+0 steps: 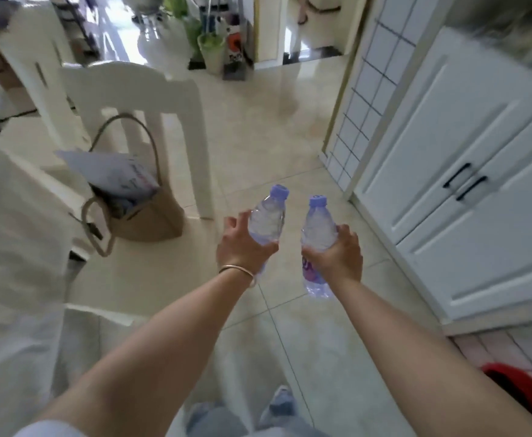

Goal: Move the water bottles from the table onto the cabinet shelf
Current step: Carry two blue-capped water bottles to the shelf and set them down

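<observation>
My left hand [242,244] grips a clear water bottle with a purple cap [268,219] around its middle, neck pointing away from me. My right hand [337,253] holds a second clear bottle with a purple cap and purple label [316,228] the same way. Both bottles hang over the tiled floor, side by side and apart. The white cabinet [466,184] stands to the right with both doors closed and two black handles [465,181]. Its shelf is not visible. The table, under a white cloth [9,247], lies at my left.
A white chair [151,99] stands ahead on the left with a brown bag [145,212] holding papers on the floor beside it. A red object [523,392] sits low at the right edge. Open tiled floor stretches ahead between chair and cabinet.
</observation>
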